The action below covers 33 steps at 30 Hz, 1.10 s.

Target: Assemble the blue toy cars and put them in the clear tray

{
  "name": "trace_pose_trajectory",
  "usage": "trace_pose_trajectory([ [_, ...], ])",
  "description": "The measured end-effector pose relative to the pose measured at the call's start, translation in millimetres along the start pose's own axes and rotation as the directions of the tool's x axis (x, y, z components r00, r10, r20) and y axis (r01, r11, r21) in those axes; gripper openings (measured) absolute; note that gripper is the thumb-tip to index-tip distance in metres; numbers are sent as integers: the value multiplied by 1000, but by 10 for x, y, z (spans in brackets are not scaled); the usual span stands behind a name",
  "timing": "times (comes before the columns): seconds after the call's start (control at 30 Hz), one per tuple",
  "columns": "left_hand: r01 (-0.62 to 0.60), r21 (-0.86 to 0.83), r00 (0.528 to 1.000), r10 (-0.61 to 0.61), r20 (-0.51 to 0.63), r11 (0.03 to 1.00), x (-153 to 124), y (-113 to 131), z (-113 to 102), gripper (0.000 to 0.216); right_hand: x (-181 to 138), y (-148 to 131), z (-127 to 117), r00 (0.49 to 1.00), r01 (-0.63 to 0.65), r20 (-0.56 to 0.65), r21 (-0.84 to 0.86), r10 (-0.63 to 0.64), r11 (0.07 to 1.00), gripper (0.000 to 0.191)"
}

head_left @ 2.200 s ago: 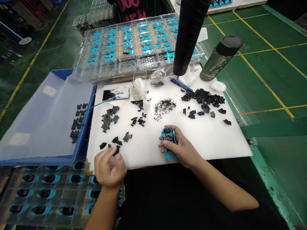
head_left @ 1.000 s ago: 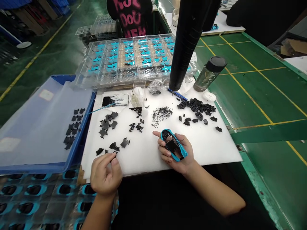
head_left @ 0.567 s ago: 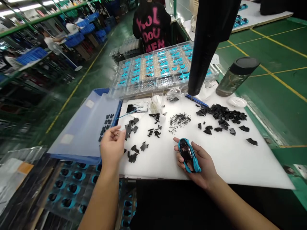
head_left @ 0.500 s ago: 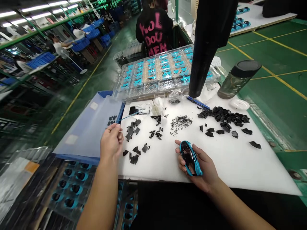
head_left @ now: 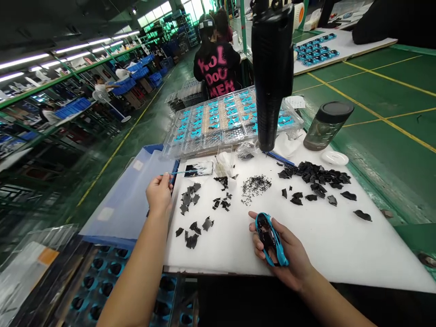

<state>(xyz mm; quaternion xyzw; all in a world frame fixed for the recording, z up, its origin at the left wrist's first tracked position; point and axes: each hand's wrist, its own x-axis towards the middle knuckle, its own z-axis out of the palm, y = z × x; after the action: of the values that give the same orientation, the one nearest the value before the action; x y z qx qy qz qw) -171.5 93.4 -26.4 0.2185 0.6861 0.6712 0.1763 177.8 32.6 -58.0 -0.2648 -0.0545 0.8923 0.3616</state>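
Observation:
My left hand (head_left: pixel 159 194) pinches a thin blue stick (head_left: pixel 177 172) by its end. The stick's other end reaches over a small black plate (head_left: pixel 199 169) smeared with white; I cannot tell whether it touches. My right hand (head_left: pixel 289 254) cradles a blue toy car body (head_left: pixel 271 240) with dark windows, its fingers wrapped round the sides. Left of the car lie dark plastic parts (head_left: pixel 190 198) in loose groups. Beyond it, many tiny black pieces (head_left: pixel 256 187) form a pile on the white work surface (head_left: pixel 316 245).
A dark powered screwdriver (head_left: pixel 270 91) hangs over the table. Blue parts fill a clear compartment tray (head_left: pixel 204 144) at the back. Right of it stand a lidded bottle (head_left: pixel 327 125) and a heap of black parts (head_left: pixel 320 175). A blue bin (head_left: pixel 131 195) adjoins the left side; a co-worker (head_left: pixel 218 63) sits beyond.
The view has tilted up, so the table sits lower in it. My left hand has come up slightly, and the stick lies more level over the smeared plate. My right hand still holds the car.

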Motion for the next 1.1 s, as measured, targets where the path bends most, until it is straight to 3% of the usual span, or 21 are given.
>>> trace_pose_trajectory([
  [0.13, -226, 86, 974, 227, 3, 970, -10, 106, 149, 25, -3, 5, -6, 1000, 6, 13, -9, -5, 1000, 39],
  [0.3, -310, 219, 951, 301, 75, 925, -125, 113, 258, 25, 3, 9, -3, 1000, 15, 6, -8, -15, 1000, 38],
  [0.47, -317, 258, 945, 326, 8, 912, -208, 148, 150, 25, 1, 13, 11, 1000, 14, -5, 7, -14, 1000, 38],
  [0.7, -275, 192, 960, 278, 8, 942, -152, 80, 199, 25, -13, 10, 19, 999, 35, -8, 42, -35, 998, 40],
  [0.83, -226, 47, 972, 228, -54, 973, -302, 210, -47, 24, -27, 1, 30, 1000, -7, -9, 28, 7, 1000, 41],
  [0.97, -155, -84, 988, 153, -27, 984, -559, 410, -321, 27, -27, 7, 52, 999, -40, -7, -29, 40, 999, 44],
  [1.1, -141, -188, 990, 139, -22, 972, -861, 552, -414, 22, -12, 39, 51, 999, -40, -14, -105, 39, 994, 46],
])
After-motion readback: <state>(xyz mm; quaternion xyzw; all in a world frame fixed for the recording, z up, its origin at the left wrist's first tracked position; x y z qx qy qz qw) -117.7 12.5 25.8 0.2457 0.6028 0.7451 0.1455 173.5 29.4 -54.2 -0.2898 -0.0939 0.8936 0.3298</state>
